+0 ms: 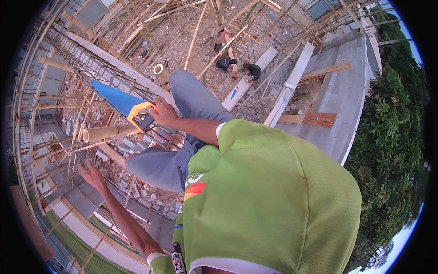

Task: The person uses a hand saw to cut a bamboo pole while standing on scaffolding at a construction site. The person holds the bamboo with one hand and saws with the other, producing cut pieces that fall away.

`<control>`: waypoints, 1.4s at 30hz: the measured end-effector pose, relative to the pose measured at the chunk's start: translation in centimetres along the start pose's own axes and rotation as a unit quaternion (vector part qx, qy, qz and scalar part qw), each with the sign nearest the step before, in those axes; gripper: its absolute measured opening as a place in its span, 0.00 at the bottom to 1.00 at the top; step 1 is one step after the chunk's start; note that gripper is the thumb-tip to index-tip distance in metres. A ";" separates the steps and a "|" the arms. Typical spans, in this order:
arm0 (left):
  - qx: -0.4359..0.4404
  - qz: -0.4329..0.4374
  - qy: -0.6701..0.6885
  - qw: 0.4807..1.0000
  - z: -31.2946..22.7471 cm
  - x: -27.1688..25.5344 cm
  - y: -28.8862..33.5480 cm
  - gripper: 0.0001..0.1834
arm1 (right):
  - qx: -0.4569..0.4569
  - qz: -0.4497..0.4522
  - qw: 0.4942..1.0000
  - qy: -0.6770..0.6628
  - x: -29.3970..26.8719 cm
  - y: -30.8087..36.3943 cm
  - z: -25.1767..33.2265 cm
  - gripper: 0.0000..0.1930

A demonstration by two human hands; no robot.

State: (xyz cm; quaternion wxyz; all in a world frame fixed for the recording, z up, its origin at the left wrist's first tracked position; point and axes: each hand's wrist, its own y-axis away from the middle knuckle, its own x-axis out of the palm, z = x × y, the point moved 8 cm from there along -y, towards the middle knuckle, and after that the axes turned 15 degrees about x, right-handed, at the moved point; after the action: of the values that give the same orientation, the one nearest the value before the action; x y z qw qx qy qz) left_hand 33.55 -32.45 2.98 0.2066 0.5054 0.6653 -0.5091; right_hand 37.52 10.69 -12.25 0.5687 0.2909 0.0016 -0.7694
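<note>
My right hand (165, 112) is wrapped round the orange and black handle of a handsaw (114, 98). Its wide blue blade points to the upper left, across a grid of steel bars. Just below the handle lies a thick bamboo pole (107, 132), its round cut end facing left. My left hand (92, 176) is held out at the lower left, below the pole's end, with its fingers apart and nothing seen in them. Between my arms are my bent legs (157, 166) in grey trousers.
Far below, people (253, 71) crouch by a long board (255, 77) on rubble ground. Bamboo poles (196, 34) cross above it. A reinforcing-bar cage (68, 59) runs along the upper left. A grey block wall (337, 86) and trees (392, 150) stand to the right.
</note>
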 end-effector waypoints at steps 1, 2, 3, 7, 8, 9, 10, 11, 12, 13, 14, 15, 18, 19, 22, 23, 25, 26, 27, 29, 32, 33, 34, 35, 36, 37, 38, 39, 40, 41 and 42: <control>0.055 -0.005 -0.066 0.996 1.2 0.8 -2.2 0.32 | 0.026 -0.001 0.999 0.027 0.1 0.5 0.2 0.28; 0.061 0.022 -0.086 0.994 2.3 2.1 -3.9 0.33 | 0.045 0.009 0.998 0.040 0.1 1.0 0.3 0.28; 0.069 0.049 -0.104 0.991 2.9 3.4 -5.6 0.34 | 0.065 0.018 0.996 0.054 0.0 1.4 0.4 0.28; 0.097 0.124 -0.088 0.984 3.4 9.8 -9.0 0.35 | 0.074 0.022 0.995 0.064 -0.2 0.7 -0.4 0.28; 0.066 0.169 -0.054 0.982 5.2 11.2 -9.1 0.35 | 0.076 0.045 0.994 0.059 0.2 0.6 -0.3 0.27; 0.040 0.211 -0.017 0.977 6.6 12.9 -9.4 0.35 | 0.057 0.021 0.997 0.044 0.4 0.3 -0.5 0.28; 0.007 0.250 0.014 0.968 8.6 13.9 -8.9 0.35 | 0.058 0.030 0.997 0.044 0.8 0.3 -0.3 0.28; 0.029 0.222 -0.009 0.975 10.0 13.8 -8.3 0.36 | 0.056 0.040 0.997 0.045 1.0 0.4 0.1 0.28; 0.050 0.192 -0.032 0.980 11.4 13.6 -7.2 0.37 | 0.052 0.051 0.996 0.047 1.3 0.5 0.8 0.28; 0.073 0.164 -0.051 0.982 11.7 13.6 -6.8 0.39 | 0.052 0.052 0.996 0.043 1.2 0.6 1.0 0.28; 0.048 0.177 -0.077 0.980 11.1 14.7 -6.6 0.41 | 0.059 0.045 0.996 0.042 0.9 0.5 0.5 0.28; 0.028 0.192 -0.099 0.976 8.9 16.1 -6.7 0.44 | 0.070 0.033 0.996 0.043 0.1 0.1 -0.4 0.28; -0.004 0.182 -0.152 0.972 6.7 15.5 -8.4 0.52 | 0.064 0.021 0.997 0.031 0.0 -0.4 -1.0 0.27; -0.009 0.172 -0.162 0.971 6.1 15.6 -8.8 0.54 | 0.062 0.014 0.997 0.033 -0.1 -0.5 -1.3 0.27; 0.097 0.112 -0.179 0.973 4.5 15.0 -9.8 0.56 | 0.066 0.019 0.996 0.054 0.2 -0.7 -1.2 0.27; 0.063 0.154 -0.183 0.969 7.6 14.5 -9.3 0.56 | 0.061 0.051 0.994 0.069 0.9 -0.1 0.2 0.27; 0.063 0.180 -0.184 0.964 9.4 14.4 -7.9 0.54 | 0.048 0.036 0.998 0.037 1.3 0.2 1.1 0.27; 0.057 0.193 -0.147 0.968 6.0 16.1 -8.8 0.46 | 0.040 0.008 0.998 0.042 0.8 -0.7 -0.1 0.26; 0.057 0.187 -0.148 0.969 4.7 16.2 -9.2 0.39 | 0.047 0.024 0.998 0.035 0.9 -1.0 -0.2 0.25; 0.053 0.183 -0.144 0.971 5.1 16.4 -9.8 0.35 | 0.043 0.020 0.998 0.037 1.6 -1.5 -0.5 0.26; 0.041 0.189 -0.110 0.975 6.3 16.1 -9.0 0.30 | 0.041 0.018 0.997 0.056 2.4 -1.3 -0.7 0.27; 0.028 0.191 -0.109 0.975 6.1 16.3 -8.7 0.30 | 0.044 0.014 0.997 0.064 2.2 -1.4 -0.6 0.28; 0.018 0.195 -0.107 0.975 5.8 16.5 -8.6 0.30 | 0.039 0.017 0.997 0.060 2.3 -1.4 -0.4 0.28; 0.011 0.198 -0.103 0.975 5.5 17.0 -9.1 0.30 | 0.035 0.015 0.998 0.056 2.2 -1.5 -0.5 0.28; 0.010 0.191 -0.106 0.976 6.2 16.9 -8.9 0.30 | 0.032 0.016 0.998 0.054 1.6 -1.3 -0.5 0.28; 0.011 0.184 -0.108 0.977 7.3 16.1 -8.7 0.30 | 0.036 0.026 0.997 0.058 2.1 -1.2 -0.2 0.27; 0.016 0.181 -0.101 0.978 7.7 16.6 -8.7 0.30 | 0.036 0.028 0.997 0.069 2.1 -1.1 -0.1 0.27; 0.024 0.187 -0.098 0.977 7.5 17.4 -8.9 0.30 | 0.040 0.024 0.996 0.080 2.0 -1.3 -0.5 0.27; 0.031 0.194 -0.099 0.976 7.5 17.5 -8.8 0.31 | 0.044 0.023 0.995 0.089 1.9 -1.4 -0.8 0.26; 0.034 0.182 -0.114 0.976 8.0 17.1 -8.7 0.31 | 0.044 0.026 0.995 0.086 1.9 -1.4 -0.5 0.26; 0.036 0.171 -0.128 0.976 8.0 16.9 -8.6 0.31 | 0.046 0.030 0.995 0.084 2.0 -1.2 -0.2 0.26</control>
State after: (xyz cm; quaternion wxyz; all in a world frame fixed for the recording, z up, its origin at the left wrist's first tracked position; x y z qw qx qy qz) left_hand 17.20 -31.42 -9.50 0.3563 0.5492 0.5182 -0.5503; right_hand 36.19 9.49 -13.73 0.5753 0.3798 0.0056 -0.7244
